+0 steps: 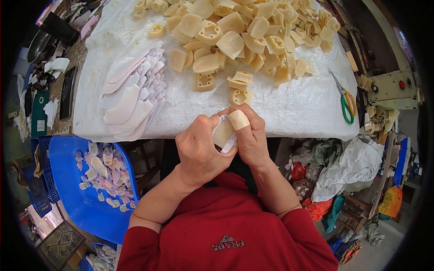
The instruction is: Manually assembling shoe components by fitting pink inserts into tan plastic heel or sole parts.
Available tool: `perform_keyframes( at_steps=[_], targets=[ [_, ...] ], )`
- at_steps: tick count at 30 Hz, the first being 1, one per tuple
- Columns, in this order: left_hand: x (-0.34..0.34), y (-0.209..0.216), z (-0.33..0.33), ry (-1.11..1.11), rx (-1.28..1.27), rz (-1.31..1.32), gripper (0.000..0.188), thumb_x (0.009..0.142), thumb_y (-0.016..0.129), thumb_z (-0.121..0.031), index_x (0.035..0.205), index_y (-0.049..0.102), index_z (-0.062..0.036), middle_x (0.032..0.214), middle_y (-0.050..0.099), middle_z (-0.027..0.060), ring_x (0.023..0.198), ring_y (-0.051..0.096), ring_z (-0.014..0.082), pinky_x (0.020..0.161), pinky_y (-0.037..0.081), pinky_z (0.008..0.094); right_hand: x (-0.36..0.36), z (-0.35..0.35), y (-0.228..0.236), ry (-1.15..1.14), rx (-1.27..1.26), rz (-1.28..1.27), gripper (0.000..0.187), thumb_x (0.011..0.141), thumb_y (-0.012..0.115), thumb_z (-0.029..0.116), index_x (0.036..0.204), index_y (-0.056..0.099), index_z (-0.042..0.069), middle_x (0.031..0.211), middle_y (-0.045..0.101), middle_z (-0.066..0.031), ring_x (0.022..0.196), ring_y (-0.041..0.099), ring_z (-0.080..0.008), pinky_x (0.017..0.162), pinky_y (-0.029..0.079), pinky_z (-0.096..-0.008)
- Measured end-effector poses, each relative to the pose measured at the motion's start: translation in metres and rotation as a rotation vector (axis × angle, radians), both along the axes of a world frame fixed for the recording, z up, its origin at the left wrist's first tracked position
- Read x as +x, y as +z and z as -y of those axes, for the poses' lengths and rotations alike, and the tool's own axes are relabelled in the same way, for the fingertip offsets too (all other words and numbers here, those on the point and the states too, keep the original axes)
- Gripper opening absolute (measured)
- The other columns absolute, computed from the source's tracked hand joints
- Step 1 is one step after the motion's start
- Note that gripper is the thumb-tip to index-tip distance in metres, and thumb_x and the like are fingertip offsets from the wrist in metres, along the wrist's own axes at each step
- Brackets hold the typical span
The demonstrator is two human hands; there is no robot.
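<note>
Close to my body at the table's front edge, both hands are closed on one beige plastic shoe heel (223,135) with a white, shimmery strip wrapped along its sides. My left hand (197,147) grips it from the left, its fingers curled round. From the other side my right hand (254,144) presses on it, with beige tape around the thumb. Just beyond my fingers lie a few loose heels (239,95). To the left is a fanned stack of pale pinkish-white covering strips (126,106). A big heap of bare beige heels (233,44) covers the far part of the table.
White woven sheeting (307,104) covers the table. Scissors (347,108) with green and orange handles lie near its right edge. Below left, a blue bin (83,217) contains several covered heels. A dark phone (68,92) lies at left; plastic bags (348,165) crowd the lower right.
</note>
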State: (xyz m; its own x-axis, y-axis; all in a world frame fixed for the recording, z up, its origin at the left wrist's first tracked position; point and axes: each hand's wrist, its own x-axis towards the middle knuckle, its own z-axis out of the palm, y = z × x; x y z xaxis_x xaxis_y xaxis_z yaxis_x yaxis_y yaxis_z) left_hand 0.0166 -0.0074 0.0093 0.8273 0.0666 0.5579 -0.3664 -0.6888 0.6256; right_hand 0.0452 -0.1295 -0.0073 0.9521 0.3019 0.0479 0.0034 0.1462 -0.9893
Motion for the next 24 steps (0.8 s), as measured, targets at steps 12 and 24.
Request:
perform_keyframes(
  at_steps=[12, 24],
  targets=[
    [-0.003, -0.003, -0.006, 0.075, 0.024, 0.069, 0.052, 0.056, 0.083, -0.012, 0.093, 0.049, 0.0008, 0.072, 0.056, 0.0137, 0.060, 0.062, 0.0300, 0.053, 0.050, 0.0343, -0.002, -0.003, 0.008, 0.124, -0.092, -0.004, 0.032, 0.093, 0.051, 0.018, 0.120, 0.052, 0.002, 0.112, 0.057, -0.0087, 0.101, 0.055, -0.0164, 0.088, 0.043, -0.0280],
    [-0.004, -0.008, -0.021, 0.039, -0.053, 0.042, 0.051, 0.057, 0.083, -0.011, 0.093, 0.049, 0.0020, 0.074, 0.058, 0.0144, 0.061, 0.062, 0.0286, 0.053, 0.050, 0.0332, -0.011, -0.019, 0.007, 0.056, -0.159, 0.069, 0.033, 0.087, 0.059, 0.010, 0.119, 0.053, 0.002, 0.111, 0.055, -0.0101, 0.094, 0.057, -0.0175, 0.081, 0.046, -0.0283]
  ],
)
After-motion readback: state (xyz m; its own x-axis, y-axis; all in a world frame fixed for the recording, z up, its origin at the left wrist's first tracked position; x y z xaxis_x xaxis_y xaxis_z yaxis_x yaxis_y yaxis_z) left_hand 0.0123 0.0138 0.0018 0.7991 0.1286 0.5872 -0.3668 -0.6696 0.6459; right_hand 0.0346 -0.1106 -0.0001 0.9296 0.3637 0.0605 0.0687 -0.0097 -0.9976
